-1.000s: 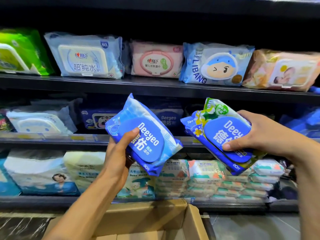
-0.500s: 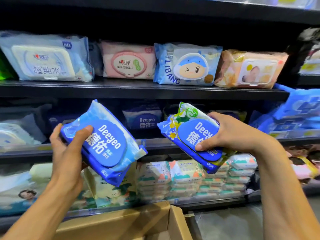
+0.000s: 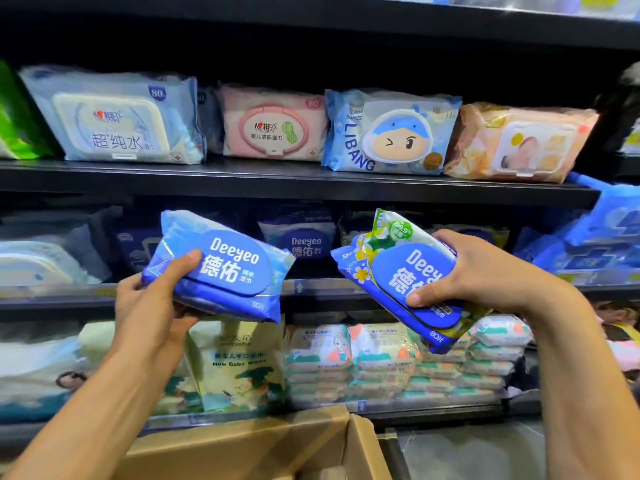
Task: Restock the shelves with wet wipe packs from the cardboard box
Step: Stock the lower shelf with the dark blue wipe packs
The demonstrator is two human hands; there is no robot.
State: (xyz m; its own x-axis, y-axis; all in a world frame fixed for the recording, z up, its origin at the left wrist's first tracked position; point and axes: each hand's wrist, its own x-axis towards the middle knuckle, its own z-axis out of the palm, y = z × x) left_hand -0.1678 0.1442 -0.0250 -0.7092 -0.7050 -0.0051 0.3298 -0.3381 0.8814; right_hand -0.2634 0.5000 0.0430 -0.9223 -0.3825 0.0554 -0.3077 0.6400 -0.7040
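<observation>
While in both hands point(image 3: 149, 313) point(image 3: 485, 271), Deeyeo packs point(image 3: 228, 268) point(image 3: 398, 271)

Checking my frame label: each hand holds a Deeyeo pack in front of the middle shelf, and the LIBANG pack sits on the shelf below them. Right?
No. In the head view the LIBANG pack sits on the upper shelf, above the hands, not below. The rest stands: the left hand holds a blue Deeyeo pack, the right hand a flowered Deeyeo pack, both before the middle shelf.

The left hand point(image 3: 149, 317) grips a blue Deeyeo pack point(image 3: 221, 265), the right hand point(image 3: 474, 271) a flowered Deeyeo pack point(image 3: 398, 271), before the middle shelf point(image 3: 311, 287), above the cardboard box point(image 3: 249, 445).
</observation>
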